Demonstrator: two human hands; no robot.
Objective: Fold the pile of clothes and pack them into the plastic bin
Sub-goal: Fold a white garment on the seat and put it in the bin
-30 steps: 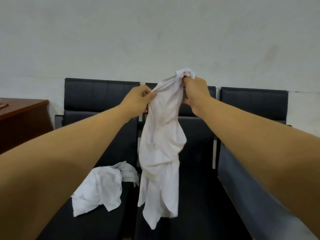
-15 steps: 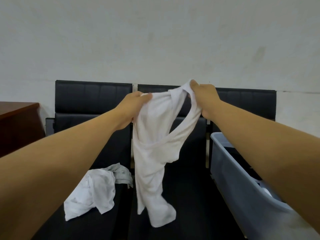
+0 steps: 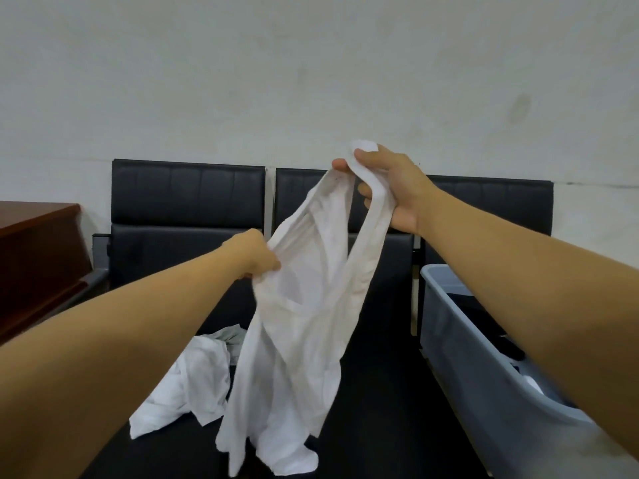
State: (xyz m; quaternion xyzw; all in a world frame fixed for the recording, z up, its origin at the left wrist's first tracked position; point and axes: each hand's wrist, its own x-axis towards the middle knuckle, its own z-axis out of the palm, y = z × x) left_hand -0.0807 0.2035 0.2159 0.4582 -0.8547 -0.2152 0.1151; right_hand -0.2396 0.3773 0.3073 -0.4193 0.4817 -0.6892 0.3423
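A white sleeveless top (image 3: 304, 340) hangs in the air between my hands, over the black seats. My right hand (image 3: 390, 188) grips a shoulder strap at the top, held high. My left hand (image 3: 256, 257) pinches the garment's left edge, lower down. The lower hem dangles near the seat surface. A second crumpled white garment (image 3: 186, 382) lies on the left seat, behind my left forearm. The grey plastic bin (image 3: 484, 368) stands at the right, with dark items inside it, partly hidden by my right arm.
A row of three black padded seats (image 3: 186, 191) runs along a pale wall. A dark red wooden desk (image 3: 38, 257) stands at the far left.
My right hand has risen and moved right with the strap. My left hand has dropped lower and slid along the garment's edge, spreading the top open. More of the bin shows.
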